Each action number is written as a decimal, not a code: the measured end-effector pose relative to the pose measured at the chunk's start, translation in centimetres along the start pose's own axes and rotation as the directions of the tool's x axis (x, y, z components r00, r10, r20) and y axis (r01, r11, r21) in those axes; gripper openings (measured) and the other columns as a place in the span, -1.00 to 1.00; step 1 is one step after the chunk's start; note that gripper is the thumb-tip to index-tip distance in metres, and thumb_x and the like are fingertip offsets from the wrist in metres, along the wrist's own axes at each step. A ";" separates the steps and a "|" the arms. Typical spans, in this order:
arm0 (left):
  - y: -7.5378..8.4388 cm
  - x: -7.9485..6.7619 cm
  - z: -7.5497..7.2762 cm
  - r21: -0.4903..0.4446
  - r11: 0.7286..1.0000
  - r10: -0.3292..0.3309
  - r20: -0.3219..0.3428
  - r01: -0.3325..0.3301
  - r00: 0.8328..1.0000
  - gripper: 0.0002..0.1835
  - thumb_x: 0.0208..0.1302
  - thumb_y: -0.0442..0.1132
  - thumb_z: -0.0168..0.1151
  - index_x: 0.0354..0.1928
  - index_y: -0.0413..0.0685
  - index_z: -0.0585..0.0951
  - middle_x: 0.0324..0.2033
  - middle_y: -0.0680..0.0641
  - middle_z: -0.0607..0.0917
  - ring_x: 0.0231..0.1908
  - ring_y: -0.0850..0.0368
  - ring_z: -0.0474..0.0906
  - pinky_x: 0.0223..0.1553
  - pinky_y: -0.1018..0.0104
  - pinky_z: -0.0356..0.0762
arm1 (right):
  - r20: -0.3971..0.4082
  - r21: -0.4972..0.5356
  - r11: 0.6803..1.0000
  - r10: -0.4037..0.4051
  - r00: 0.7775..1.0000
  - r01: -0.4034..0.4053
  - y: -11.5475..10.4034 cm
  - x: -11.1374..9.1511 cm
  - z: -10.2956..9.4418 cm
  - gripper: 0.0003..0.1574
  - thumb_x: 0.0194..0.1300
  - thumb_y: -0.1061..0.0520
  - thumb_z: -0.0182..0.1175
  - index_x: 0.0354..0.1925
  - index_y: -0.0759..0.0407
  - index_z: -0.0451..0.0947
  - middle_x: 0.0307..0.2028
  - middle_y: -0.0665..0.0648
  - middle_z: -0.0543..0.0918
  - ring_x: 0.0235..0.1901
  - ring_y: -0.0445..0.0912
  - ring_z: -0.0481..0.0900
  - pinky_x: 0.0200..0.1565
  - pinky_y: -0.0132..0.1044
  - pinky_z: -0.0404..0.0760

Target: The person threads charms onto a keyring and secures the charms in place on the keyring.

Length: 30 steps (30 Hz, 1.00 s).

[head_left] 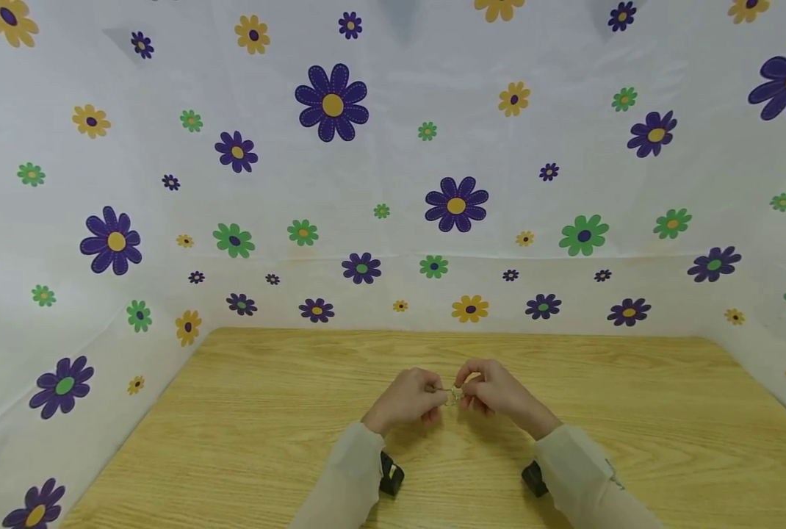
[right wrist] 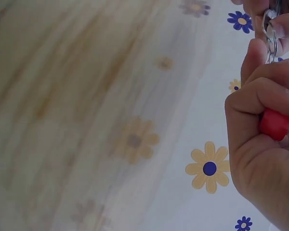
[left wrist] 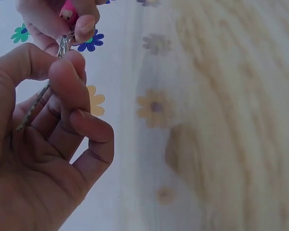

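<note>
Both hands meet over the table. My left hand (head_left: 408, 399) pinches a metal key (left wrist: 34, 107) between thumb and fingers, its thin notched blade slanting down toward the palm. My right hand (head_left: 496, 393) holds a key ring (right wrist: 272, 37) close to the left fingertips. Curled inside the right fingers is a red keychain piece (right wrist: 275, 125); its pinkish-red end (left wrist: 69, 13) shows in the left wrist view. Fingers hide most of the keychain and the spot where key and ring meet.
A wood-grain table (head_left: 267, 411) lies below the hands. A white sheet (head_left: 393, 162) with printed flowers rises at the back and sides. Black wrist devices (head_left: 391, 475) sit under both light sleeves (head_left: 350, 470).
</note>
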<state>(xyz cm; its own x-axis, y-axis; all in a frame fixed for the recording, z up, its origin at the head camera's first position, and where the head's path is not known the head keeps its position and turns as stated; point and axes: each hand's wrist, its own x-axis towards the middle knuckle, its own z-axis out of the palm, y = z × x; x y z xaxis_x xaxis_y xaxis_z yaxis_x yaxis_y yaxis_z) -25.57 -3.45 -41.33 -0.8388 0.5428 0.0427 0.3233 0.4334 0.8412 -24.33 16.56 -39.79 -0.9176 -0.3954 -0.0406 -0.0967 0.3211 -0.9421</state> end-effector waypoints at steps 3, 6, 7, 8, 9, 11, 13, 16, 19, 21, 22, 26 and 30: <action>-0.1 0.0 -0.1 -0.006 1.000 0.000 -0.008 0.000 1.000 -0.80 0.34 -0.42 0.09 -0.41 -0.35 0.63 -0.69 -0.13 0.64 -0.73 0.24 0.48 -0.57 0.43 0.46 | 0.003 -0.047 0.999 -0.009 1.000 0.009 0.1 0.0 -0.2 -0.85 0.46 0.35 0.06 -0.24 0.44 0.53 -0.57 0.15 0.63 -0.71 -0.23 0.30 -0.62 -0.40 0.27; -0.1 0.0 -0.2 -0.006 1.000 0.005 -0.011 -0.005 1.000 -0.81 0.34 -0.42 0.09 -0.42 -0.35 0.62 -0.69 -0.14 0.64 -0.73 0.24 0.47 -0.57 0.43 0.45 | 0.009 -0.090 0.996 -0.026 1.000 0.027 0.1 -0.1 -0.4 -0.82 0.44 0.33 0.10 -0.30 0.44 0.54 -0.60 0.08 0.54 -0.70 -0.22 0.29 -0.62 -0.40 0.28; -0.2 0.0 -0.2 -0.004 1.000 0.007 -0.008 -0.007 1.000 -0.81 0.34 -0.42 0.09 -0.42 -0.35 0.62 -0.69 -0.15 0.64 -0.73 0.24 0.47 -0.57 0.43 0.45 | 0.012 -0.097 0.995 -0.031 0.999 0.032 0.1 -0.1 -0.4 -0.82 0.43 0.33 0.11 -0.31 0.44 0.54 -0.61 0.07 0.51 -0.69 -0.22 0.28 -0.61 -0.39 0.28; -0.2 0.0 -0.2 -0.003 1.000 0.008 -0.006 -0.008 1.000 -0.81 0.34 -0.42 0.09 -0.42 -0.34 0.62 -0.69 -0.14 0.63 -0.73 0.24 0.47 -0.57 0.43 0.44 | 0.016 -0.100 0.994 -0.034 0.999 0.035 0.1 -0.2 -0.4 -0.83 0.42 0.34 0.11 -0.33 0.44 0.54 -0.61 0.06 0.49 -0.69 -0.21 0.28 -0.61 -0.38 0.27; -0.2 0.0 -0.2 -0.004 1.000 0.007 -0.003 -0.007 1.000 -0.81 0.34 -0.43 0.09 -0.42 -0.34 0.61 -0.69 -0.14 0.63 -0.72 0.24 0.47 -0.56 0.43 0.44 | 0.019 -0.098 0.995 -0.032 0.999 0.034 0.1 -0.2 -0.4 -0.83 0.41 0.34 0.11 -0.34 0.43 0.54 -0.61 0.05 0.49 -0.69 -0.21 0.28 -0.61 -0.38 0.28; -0.2 -0.1 -0.2 0.003 1.000 0.007 0.001 -0.008 1.000 -0.82 0.34 -0.43 0.10 -0.43 -0.33 0.61 -0.70 -0.11 0.62 -0.72 0.24 0.46 -0.56 0.43 0.41 | 0.024 -0.083 0.996 -0.023 0.999 0.025 0.0 -0.2 -0.3 -0.84 0.39 0.35 0.11 -0.35 0.43 0.54 -0.61 0.05 0.50 -0.69 -0.21 0.29 -0.61 -0.37 0.28; -0.3 -0.1 -0.1 0.010 1.000 0.010 0.004 -0.010 1.000 -0.82 0.33 -0.43 0.10 -0.44 -0.32 0.60 -0.71 -0.07 0.60 -0.72 0.24 0.45 -0.56 0.43 0.39 | 0.019 -0.069 0.998 -0.012 1.000 0.013 0.0 -0.2 -0.3 -0.84 0.38 0.35 0.11 -0.35 0.42 0.54 -0.61 0.05 0.51 -0.70 -0.22 0.30 -0.61 -0.37 0.29; -0.2 -0.2 -0.1 0.019 1.000 0.014 0.006 -0.014 1.000 -0.82 0.32 -0.44 0.11 -0.45 -0.31 0.59 -0.73 -0.03 0.58 -0.73 0.24 0.44 -0.57 0.43 0.37 | 0.004 -0.035 0.999 0.005 1.000 -0.005 0.0 -0.2 -0.2 -0.82 0.41 0.35 0.08 -0.35 0.43 0.53 -0.60 0.06 0.52 -0.69 -0.22 0.33 -0.60 -0.38 0.32; -0.1 -0.2 -0.1 0.027 0.999 0.018 0.012 -0.019 1.000 -0.83 0.31 -0.43 0.11 -0.46 -0.30 0.58 -0.75 0.01 0.56 -0.74 0.25 0.43 -0.55 0.44 0.38 | -0.023 0.015 1.000 0.013 1.000 -0.013 0.1 0.0 -0.1 -0.82 0.42 0.37 0.06 -0.33 0.46 0.51 -0.59 0.06 0.53 -0.67 -0.22 0.38 -0.60 -0.40 0.35; 0.0 -0.2 -0.1 0.035 0.999 0.019 0.018 -0.020 1.000 -0.83 0.30 -0.43 0.11 -0.45 -0.29 0.59 -0.76 0.05 0.54 -0.74 0.26 0.42 -0.54 0.44 0.38 | -0.041 0.050 0.999 0.023 0.999 -0.021 0.1 0.1 0.0 -0.83 0.43 0.38 0.05 -0.32 0.45 0.50 -0.58 0.07 0.55 -0.66 -0.22 0.41 -0.59 -0.41 0.37; 0.0 -0.2 -0.1 0.036 0.999 0.020 0.019 -0.021 1.000 -0.84 0.29 -0.43 0.11 -0.44 -0.30 0.59 -0.76 0.06 0.54 -0.74 0.27 0.41 -0.54 0.45 0.38 | -0.048 0.069 0.997 0.031 0.998 -0.027 0.2 0.2 0.0 -0.84 0.43 0.38 0.05 -0.31 0.45 0.50 -0.57 0.08 0.56 -0.66 -0.21 0.41 -0.59 -0.42 0.38; 0.0 -0.1 0.0 0.035 0.999 0.014 0.019 -0.015 1.000 -0.84 0.29 -0.44 0.10 -0.42 -0.35 0.62 -0.76 0.06 0.54 -0.75 0.26 0.41 -0.56 0.45 0.39 | -0.064 0.115 0.992 0.065 0.996 -0.058 0.1 0.2 0.2 -0.87 0.45 0.37 0.07 -0.27 0.45 0.50 -0.54 0.11 0.58 -0.64 -0.21 0.43 -0.57 -0.41 0.38; 0.1 0.0 0.1 0.016 1.000 0.006 0.014 -0.006 1.000 -0.84 0.28 -0.45 0.10 -0.41 -0.36 0.63 -0.76 0.05 0.54 -0.75 0.25 0.40 -0.59 0.45 0.37 | -0.066 0.140 0.989 0.056 0.996 -0.046 -0.1 0.2 0.4 -0.88 0.45 0.36 0.07 -0.24 0.46 0.48 -0.53 0.09 0.57 -0.62 -0.21 0.42 -0.56 -0.41 0.39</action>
<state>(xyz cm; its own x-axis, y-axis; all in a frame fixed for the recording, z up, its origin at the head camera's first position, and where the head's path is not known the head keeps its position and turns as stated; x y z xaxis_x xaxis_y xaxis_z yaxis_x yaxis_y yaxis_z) -25.45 -3.36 -41.34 -0.8304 0.5557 0.0400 0.3356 0.4417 0.8320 -24.37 16.13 -39.85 -0.9450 -0.3193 -0.0713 0.0009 0.2154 -0.9765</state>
